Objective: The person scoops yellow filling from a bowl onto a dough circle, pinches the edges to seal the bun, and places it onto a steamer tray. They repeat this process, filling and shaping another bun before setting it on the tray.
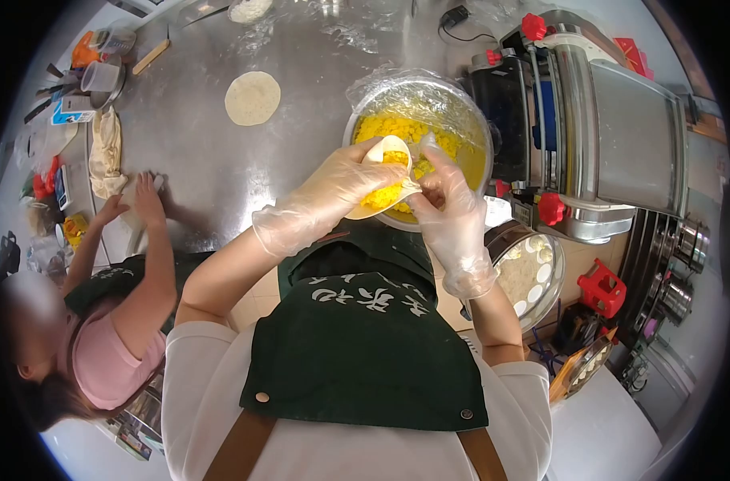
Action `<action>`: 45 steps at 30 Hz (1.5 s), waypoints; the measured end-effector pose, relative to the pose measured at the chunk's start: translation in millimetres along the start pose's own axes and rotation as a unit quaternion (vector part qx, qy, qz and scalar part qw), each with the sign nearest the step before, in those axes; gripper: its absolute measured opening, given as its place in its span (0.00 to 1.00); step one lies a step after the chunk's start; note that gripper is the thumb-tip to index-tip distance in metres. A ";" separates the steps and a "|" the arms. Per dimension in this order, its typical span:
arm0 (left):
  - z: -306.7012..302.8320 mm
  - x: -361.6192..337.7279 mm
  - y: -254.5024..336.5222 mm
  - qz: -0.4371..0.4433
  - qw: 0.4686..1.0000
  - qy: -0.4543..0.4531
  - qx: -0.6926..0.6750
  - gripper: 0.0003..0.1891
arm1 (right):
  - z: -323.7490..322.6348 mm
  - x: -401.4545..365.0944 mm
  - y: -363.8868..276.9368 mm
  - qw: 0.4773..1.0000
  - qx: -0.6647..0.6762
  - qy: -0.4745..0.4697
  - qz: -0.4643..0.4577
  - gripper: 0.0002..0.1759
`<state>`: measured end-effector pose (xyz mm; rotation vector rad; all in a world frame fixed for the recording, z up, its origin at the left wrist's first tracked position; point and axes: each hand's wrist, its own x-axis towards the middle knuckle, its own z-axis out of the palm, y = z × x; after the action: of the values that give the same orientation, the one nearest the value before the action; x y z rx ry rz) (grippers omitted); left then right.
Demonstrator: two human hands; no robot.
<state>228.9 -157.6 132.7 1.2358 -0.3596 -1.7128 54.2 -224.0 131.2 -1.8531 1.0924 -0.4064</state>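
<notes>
My left hand (325, 188), in a clear plastic glove, cups a round dough wrapper (395, 144) that is folding around yellow crumbly filling (383, 196). The gloved fingers of my right hand (452, 210) pinch the wrapper's right edge, where the dough is drawn to a point. Both hands are over the near side of a large metal bowl (485, 132). More yellow filling (393, 126) lies inside it, and plastic film (421, 90) covers its far part. A flat dough round (253, 99) rests on the metal table, left of the bowl.
A dough-rolling machine (573, 120) with red knobs stands right of the bowl. Below it, a round tray (556, 293) holds several pale pieces. At left, a co-worker's hands (147, 200) are on the table near a cloth (106, 152). Containers (100, 76) crowd the far left.
</notes>
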 end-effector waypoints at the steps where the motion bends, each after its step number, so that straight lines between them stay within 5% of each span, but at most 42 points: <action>1: -0.7 0.3 1.2 -0.004 1.000 -0.009 0.012 0.24 | -1.6 0.5 -2.0 1.000 0.000 -0.008 -0.021 0.18; 12: -8.7 -1.2 4.2 0.021 0.999 -0.040 0.020 0.25 | -1.0 3.7 7.3 0.976 -0.059 -0.003 -0.210 0.17; 15: -8.8 -1.9 3.2 0.014 0.998 -0.025 0.049 0.23 | 5.8 2.7 12.2 0.983 0.001 0.015 -0.182 0.18; 18: -7.7 -2.5 8.2 -0.002 0.997 -0.037 0.072 0.22 | 5.4 -2.7 -1.3 0.998 0.052 0.008 -0.036 0.19; 24: -13.5 4.7 16.1 -0.004 0.977 -0.089 0.193 0.26 | 5.9 2.3 4.8 0.978 -0.027 0.033 -0.204 0.19; 27: -17.5 0.9 25.6 -0.028 0.986 -0.122 0.107 0.31 | 4.9 1.3 9.4 0.975 -0.033 0.041 -0.217 0.17; 30: -29.6 -8.6 25.4 -0.012 0.988 -0.152 0.015 0.36 | 13.2 -7.3 16.5 0.987 0.037 0.080 -0.131 0.14; 36: -24.6 -9.0 4.2 -0.025 0.997 -0.026 -0.074 0.33 | 30.0 -9.9 19.6 0.974 0.050 0.107 -0.191 0.14; 39: -6.5 -14.6 5.9 -0.008 0.993 -0.012 -0.121 0.29 | 28.4 -15.4 18.3 0.989 0.032 0.073 -0.128 0.13; 45: -12.5 -7.8 -12.6 0.034 0.995 -0.047 -0.077 0.29 | 26.9 -9.1 16.6 0.974 0.039 0.098 -0.202 0.13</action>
<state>233.2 -141.5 122.9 1.0234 -0.3158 -1.7099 58.2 -205.1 104.6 -1.9951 0.8071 -0.8716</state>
